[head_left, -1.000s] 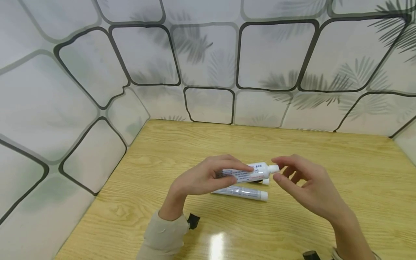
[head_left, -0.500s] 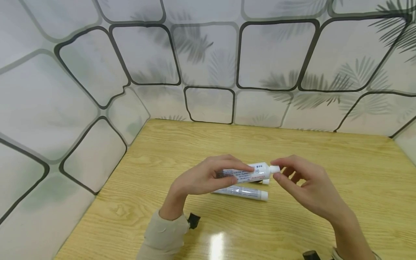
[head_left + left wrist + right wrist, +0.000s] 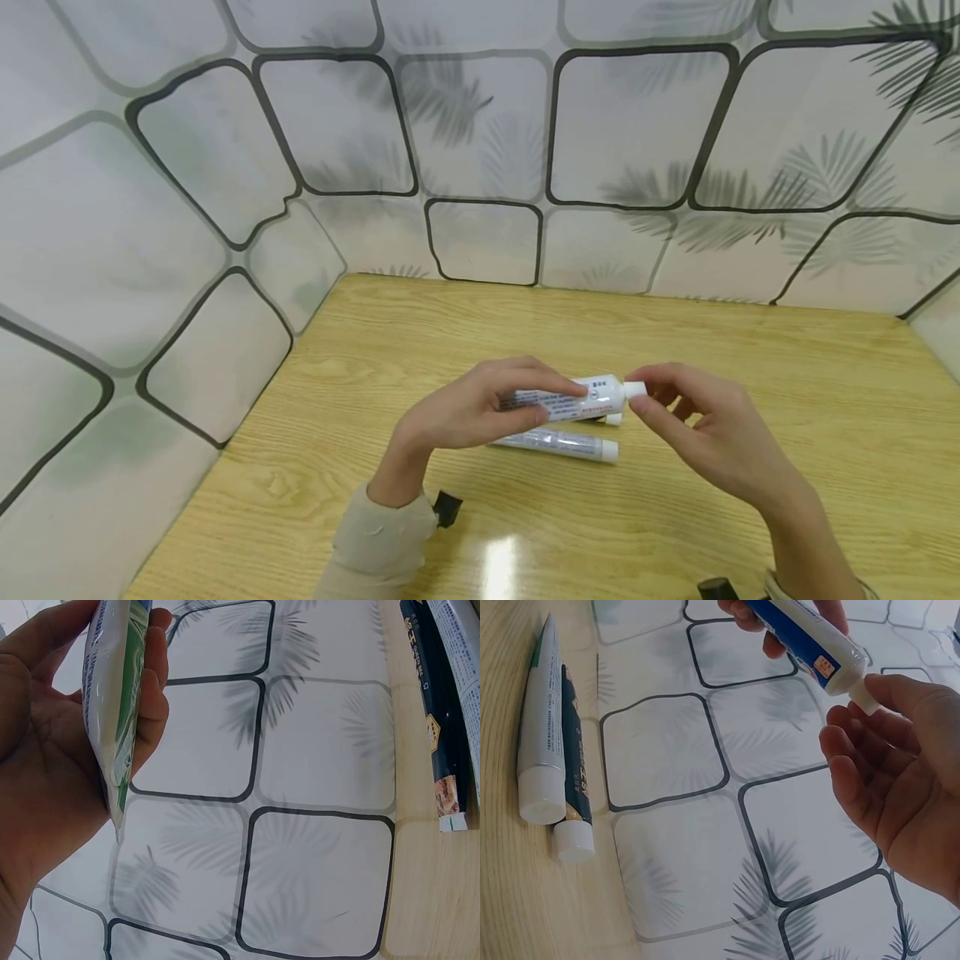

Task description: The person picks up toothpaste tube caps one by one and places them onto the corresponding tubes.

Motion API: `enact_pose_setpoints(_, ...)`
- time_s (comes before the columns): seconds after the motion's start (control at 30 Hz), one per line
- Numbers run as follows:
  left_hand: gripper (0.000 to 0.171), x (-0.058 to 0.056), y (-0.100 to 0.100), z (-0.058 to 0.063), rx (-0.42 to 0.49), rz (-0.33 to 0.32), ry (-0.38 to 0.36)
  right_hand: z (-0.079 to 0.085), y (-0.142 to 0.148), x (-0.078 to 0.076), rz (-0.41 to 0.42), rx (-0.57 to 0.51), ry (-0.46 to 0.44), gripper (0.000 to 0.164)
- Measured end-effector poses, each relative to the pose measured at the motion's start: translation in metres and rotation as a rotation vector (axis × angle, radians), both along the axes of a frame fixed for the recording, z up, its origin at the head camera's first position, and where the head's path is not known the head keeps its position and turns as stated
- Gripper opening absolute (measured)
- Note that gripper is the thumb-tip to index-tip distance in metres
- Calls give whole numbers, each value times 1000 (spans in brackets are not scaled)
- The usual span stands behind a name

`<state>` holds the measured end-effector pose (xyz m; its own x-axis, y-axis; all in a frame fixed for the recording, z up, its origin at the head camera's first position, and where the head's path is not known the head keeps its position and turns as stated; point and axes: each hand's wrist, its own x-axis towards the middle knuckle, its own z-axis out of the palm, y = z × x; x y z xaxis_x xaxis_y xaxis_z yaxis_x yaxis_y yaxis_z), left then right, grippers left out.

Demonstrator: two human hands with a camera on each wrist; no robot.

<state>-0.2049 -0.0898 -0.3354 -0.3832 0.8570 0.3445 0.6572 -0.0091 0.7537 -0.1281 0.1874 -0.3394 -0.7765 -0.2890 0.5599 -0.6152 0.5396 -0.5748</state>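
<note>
My left hand (image 3: pixel 480 404) grips a white toothpaste tube (image 3: pixel 592 398) around its body, thumb on the near side and fingers over the far side. The tube lies roughly level above the table, its white cap (image 3: pixel 634 389) pointing right. In the right wrist view its side shows a blue band (image 3: pixel 795 637); in the left wrist view the flat tail end has green print (image 3: pixel 129 712). With thumb and index finger, my right hand (image 3: pixel 708 425) pinches the cap; its other fingers curl loosely below.
Two more tubes lie side by side on the wooden table (image 3: pixel 337 375) beneath the held one: a white tube (image 3: pixel 544 727) and a dark tube (image 3: pixel 574 750) with a white cap. Patterned walls (image 3: pixel 480 125) stand behind and at the left.
The right thumb and index finger have come together on the cap, where a second ago they stood slightly apart around it. The left hand and tube have hardly moved.
</note>
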Motion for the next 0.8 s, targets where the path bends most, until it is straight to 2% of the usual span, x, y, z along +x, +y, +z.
enact_pose_setpoints(0.3, 33, 0, 1, -1, -8, -29, -24, -4, -1, 0, -48, 5, -18, 19)
enact_pose_setpoints(0.5, 33, 0, 0, 1, -12, -33, -15, -3, -1, 0, -52, -5, -49, 18)
enact_pose_setpoints(0.6, 33, 0, 0, 1, -12, -32, -11, -2, -1, 1, -52, -13, -49, 20)
enact_pose_setpoints(0.8, 33, -1, -1, -1, -6, -32, -21, 0, 1, 1, 3, -17, -9, 40)
